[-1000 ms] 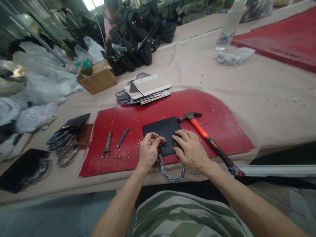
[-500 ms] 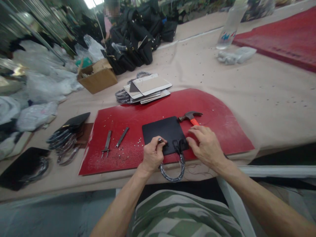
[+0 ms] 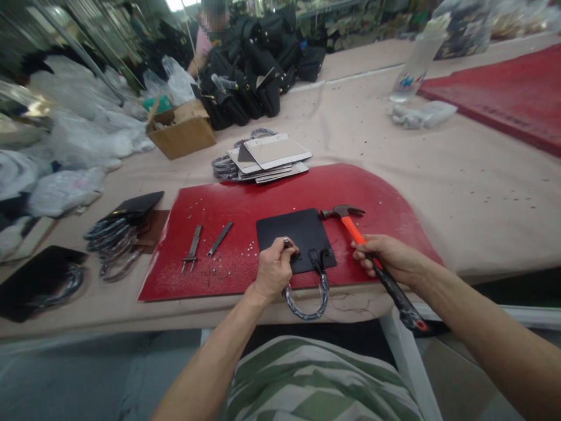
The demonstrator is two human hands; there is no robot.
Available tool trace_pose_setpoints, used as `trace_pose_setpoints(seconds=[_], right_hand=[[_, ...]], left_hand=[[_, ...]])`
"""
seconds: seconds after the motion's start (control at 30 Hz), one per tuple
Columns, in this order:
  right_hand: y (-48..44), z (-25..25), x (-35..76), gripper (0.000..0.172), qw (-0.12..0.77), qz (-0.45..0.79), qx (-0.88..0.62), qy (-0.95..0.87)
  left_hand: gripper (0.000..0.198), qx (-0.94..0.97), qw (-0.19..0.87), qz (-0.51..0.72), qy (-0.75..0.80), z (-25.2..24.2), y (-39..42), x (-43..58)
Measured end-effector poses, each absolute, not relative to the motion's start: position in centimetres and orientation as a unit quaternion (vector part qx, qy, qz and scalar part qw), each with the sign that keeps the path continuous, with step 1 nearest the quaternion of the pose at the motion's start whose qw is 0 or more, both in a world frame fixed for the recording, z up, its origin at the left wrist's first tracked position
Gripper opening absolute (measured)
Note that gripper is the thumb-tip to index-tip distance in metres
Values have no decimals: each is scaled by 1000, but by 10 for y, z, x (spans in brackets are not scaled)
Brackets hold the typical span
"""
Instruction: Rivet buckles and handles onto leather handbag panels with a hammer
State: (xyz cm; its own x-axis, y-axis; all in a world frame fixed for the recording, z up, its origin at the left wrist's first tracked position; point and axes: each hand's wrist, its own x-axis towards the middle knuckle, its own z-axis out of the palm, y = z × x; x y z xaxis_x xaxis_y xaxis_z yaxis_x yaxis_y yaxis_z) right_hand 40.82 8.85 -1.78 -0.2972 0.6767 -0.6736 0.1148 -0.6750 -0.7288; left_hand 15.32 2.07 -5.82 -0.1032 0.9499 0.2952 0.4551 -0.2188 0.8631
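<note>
My left hand (image 3: 274,268) pinches a short metal punch (image 3: 287,241) upright over the left part of a black leather panel (image 3: 287,227). Its lower end is hidden by my fingers. A plastic-wrapped loop handle (image 3: 325,295) hangs from the panel's near edge. My right hand (image 3: 388,257) is closed around the handle of a claw hammer (image 3: 350,227) with an orange and black grip. The hammer head lies just beyond the panel's far right corner, over the red board (image 3: 219,204). The panel rests flat on that board.
Left on the board lie a pronged tool (image 3: 191,250) and a metal bar tool (image 3: 220,238), among small pale bits. Wrapped handles with black panels (image 3: 127,213) sit at the left. Beyond are stacked pale panels (image 3: 278,152), a cardboard box (image 3: 182,137), black bags (image 3: 245,76) and a bottle (image 3: 409,79).
My right hand has left the panel's right edge and taken hold of the hammer's handle. The left hand stays on the panel with the punch. The view has shifted slightly.
</note>
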Motion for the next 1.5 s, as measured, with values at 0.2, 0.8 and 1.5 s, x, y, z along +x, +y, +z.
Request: trace_pose_setpoints(seconds=[0.2,0.8,1.5], right_hand=[[85,-19,399,16,216,727,-559,-334],[29,41,392,36,243,315,-539,-742],[20,77,379,33,256,59,-419,-869]], left_hand=[[14,663,237,445,554,-63,19,150],[13,596,281,492,569,-64,22,151],[15,690,188,455,531,-77,22,152]])
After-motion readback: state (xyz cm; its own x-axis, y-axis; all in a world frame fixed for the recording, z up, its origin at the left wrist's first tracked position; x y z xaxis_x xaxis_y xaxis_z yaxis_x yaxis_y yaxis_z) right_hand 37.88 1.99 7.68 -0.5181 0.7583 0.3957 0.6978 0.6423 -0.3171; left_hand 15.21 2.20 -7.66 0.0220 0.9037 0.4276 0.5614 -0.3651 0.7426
